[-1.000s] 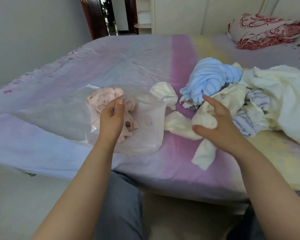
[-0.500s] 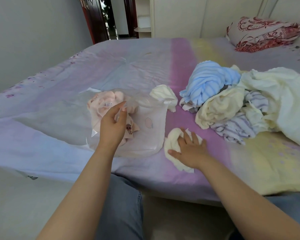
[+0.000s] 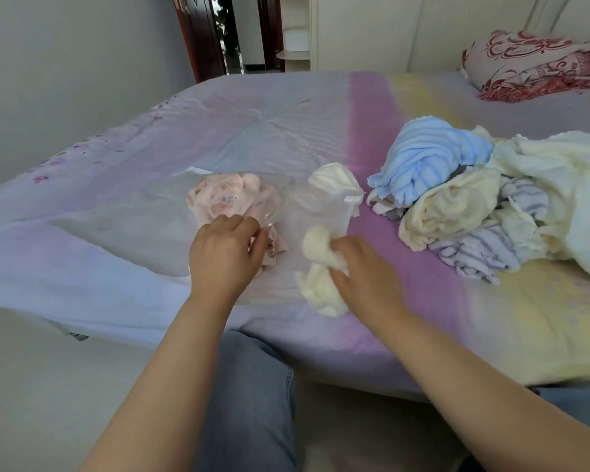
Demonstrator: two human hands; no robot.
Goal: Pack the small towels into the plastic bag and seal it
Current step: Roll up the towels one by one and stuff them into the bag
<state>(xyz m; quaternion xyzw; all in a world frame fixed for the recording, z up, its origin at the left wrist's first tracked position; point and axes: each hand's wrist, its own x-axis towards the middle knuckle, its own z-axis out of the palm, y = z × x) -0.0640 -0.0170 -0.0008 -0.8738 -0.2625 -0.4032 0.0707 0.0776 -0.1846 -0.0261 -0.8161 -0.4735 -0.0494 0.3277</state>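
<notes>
A clear plastic bag lies on the bed with a pink towel inside it. My left hand pinches the bag's near edge by its mouth. My right hand grips a small cream towel right at the bag's mouth, its tail hanging toward the bed edge. Another small cream towel rests just behind the bag. To the right lies a pile with a blue striped towel, a cream towel and a lilac striped towel.
The bed carries a pastel lilac, pink and yellow sheet. A large cream cloth sprawls at the right edge. A red-patterned pillow lies at the back right. An open doorway stands behind the bed. My jeans-clad knees are below the bed edge.
My right hand pulled a cream towel out of the pile, set it down near the bed edge, then carried it left to the bag's mouth. The left hand stayed on the bag.
</notes>
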